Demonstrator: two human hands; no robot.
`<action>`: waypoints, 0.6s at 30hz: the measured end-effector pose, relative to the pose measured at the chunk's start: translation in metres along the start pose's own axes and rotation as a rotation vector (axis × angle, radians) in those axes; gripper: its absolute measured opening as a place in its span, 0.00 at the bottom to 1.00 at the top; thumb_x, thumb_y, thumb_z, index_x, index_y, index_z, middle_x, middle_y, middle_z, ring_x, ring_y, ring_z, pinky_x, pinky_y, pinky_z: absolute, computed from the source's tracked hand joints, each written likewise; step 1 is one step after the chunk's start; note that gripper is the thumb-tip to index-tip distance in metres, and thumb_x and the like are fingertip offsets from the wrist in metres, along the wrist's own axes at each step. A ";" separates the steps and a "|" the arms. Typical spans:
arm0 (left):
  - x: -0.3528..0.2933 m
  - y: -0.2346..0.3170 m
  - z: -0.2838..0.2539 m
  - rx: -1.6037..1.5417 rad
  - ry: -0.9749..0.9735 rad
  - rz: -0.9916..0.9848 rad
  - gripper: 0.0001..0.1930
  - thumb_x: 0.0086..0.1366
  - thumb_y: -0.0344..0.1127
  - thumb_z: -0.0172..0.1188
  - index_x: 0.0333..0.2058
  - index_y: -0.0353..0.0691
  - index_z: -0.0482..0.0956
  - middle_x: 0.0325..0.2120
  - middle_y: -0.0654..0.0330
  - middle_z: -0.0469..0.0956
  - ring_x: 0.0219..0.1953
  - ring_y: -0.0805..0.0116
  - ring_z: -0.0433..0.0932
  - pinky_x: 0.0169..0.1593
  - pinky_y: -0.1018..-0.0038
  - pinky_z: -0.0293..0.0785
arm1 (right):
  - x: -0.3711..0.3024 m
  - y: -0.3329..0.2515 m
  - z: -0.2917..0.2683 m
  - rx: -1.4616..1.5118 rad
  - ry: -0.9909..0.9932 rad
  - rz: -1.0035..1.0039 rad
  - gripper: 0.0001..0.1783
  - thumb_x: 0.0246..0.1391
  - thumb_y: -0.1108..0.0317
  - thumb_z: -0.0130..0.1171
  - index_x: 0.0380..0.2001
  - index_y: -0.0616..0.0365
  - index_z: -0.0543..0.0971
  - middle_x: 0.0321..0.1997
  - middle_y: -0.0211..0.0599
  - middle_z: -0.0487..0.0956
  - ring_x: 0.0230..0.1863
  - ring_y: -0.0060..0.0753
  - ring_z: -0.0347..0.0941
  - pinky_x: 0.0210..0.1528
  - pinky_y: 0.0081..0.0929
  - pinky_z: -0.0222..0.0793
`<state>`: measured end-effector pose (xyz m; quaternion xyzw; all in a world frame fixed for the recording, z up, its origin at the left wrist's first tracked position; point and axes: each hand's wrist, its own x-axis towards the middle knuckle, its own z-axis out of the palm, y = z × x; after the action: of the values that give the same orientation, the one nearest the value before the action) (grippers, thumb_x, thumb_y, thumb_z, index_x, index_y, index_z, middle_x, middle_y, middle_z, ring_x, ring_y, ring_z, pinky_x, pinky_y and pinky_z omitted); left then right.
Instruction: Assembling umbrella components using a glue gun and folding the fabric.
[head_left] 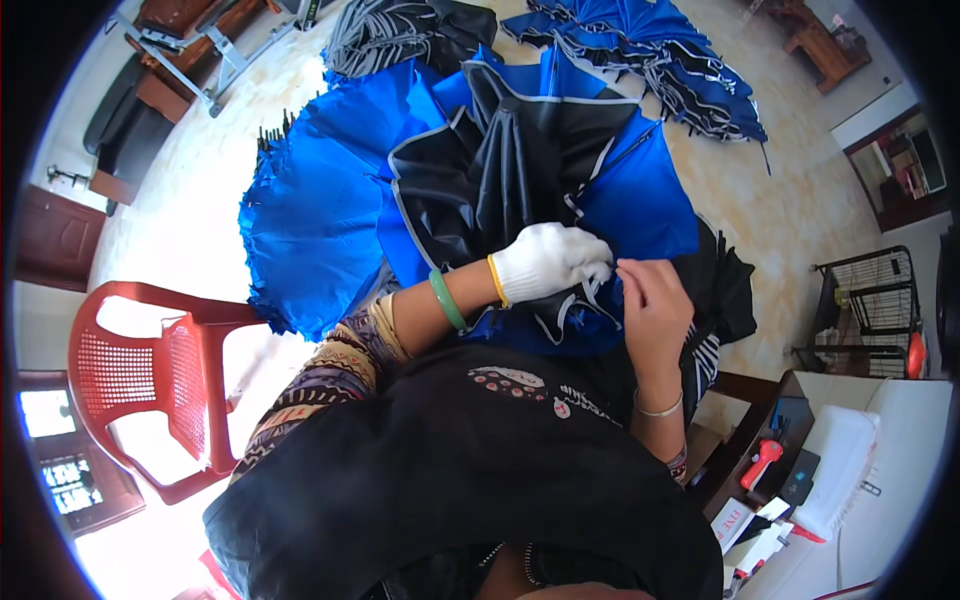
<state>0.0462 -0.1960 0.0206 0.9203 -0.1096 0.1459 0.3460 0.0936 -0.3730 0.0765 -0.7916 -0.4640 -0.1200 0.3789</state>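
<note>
Across my lap lies an umbrella canopy [500,165], black on one side and blue on the other, with a pale grey edge trim. My left hand [553,262], in a white knit glove, is closed on the trimmed edge of this canopy near its front right. Close beside it, my bare right hand [657,305] is pinched, thumb against fingertips, next to the gloved fingers. Whatever sits in that pinch is too small to name. Folds of black cloth with grey trim hang just below the glove.
A stack of blue canopies [315,200] lies to the left, beside a red plastic chair [185,390]. More blue canopies [660,60] and a grey-black pile [410,35] rest on the floor farther off. At right are a wire rack [870,305] and a red tool [762,463] on a shelf.
</note>
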 end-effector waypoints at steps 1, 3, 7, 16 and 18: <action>-0.001 0.000 0.001 0.002 -0.019 0.003 0.08 0.60 0.40 0.54 0.35 0.45 0.77 0.29 0.59 0.78 0.31 0.56 0.77 0.35 0.64 0.73 | -0.001 -0.001 -0.002 -0.149 -0.073 -0.105 0.11 0.44 0.78 0.56 0.34 0.64 0.78 0.30 0.39 0.76 0.32 0.34 0.73 0.31 0.27 0.69; -0.002 0.000 0.004 0.041 -0.036 0.043 0.08 0.60 0.40 0.55 0.35 0.46 0.77 0.29 0.59 0.77 0.31 0.56 0.77 0.35 0.64 0.73 | -0.003 -0.002 -0.009 -0.311 -0.130 -0.213 0.12 0.43 0.78 0.55 0.35 0.64 0.77 0.30 0.38 0.75 0.32 0.35 0.72 0.30 0.29 0.69; -0.001 -0.003 0.010 0.122 -0.106 0.147 0.08 0.58 0.39 0.56 0.36 0.46 0.76 0.28 0.60 0.77 0.30 0.55 0.77 0.34 0.64 0.73 | -0.005 -0.002 -0.024 -0.371 -0.457 -0.274 0.14 0.41 0.76 0.51 0.36 0.64 0.75 0.32 0.38 0.74 0.35 0.38 0.71 0.29 0.32 0.68; -0.005 0.005 0.015 0.045 -0.113 0.180 0.08 0.60 0.41 0.54 0.35 0.47 0.75 0.28 0.58 0.77 0.31 0.55 0.77 0.35 0.62 0.74 | -0.029 0.025 -0.008 0.025 -0.216 -0.123 0.12 0.48 0.66 0.59 0.37 0.57 0.75 0.24 0.39 0.74 0.26 0.37 0.72 0.27 0.28 0.68; -0.002 0.004 0.018 0.026 -0.103 0.187 0.08 0.60 0.40 0.54 0.36 0.47 0.76 0.29 0.58 0.77 0.32 0.54 0.77 0.35 0.62 0.74 | -0.026 0.010 -0.009 -0.017 -0.231 -0.079 0.17 0.46 0.63 0.65 0.39 0.58 0.76 0.23 0.39 0.74 0.23 0.36 0.73 0.28 0.26 0.68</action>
<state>0.0469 -0.2109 0.0098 0.9168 -0.2110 0.1315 0.3126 0.0892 -0.3989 0.0630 -0.7844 -0.5345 -0.0471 0.3111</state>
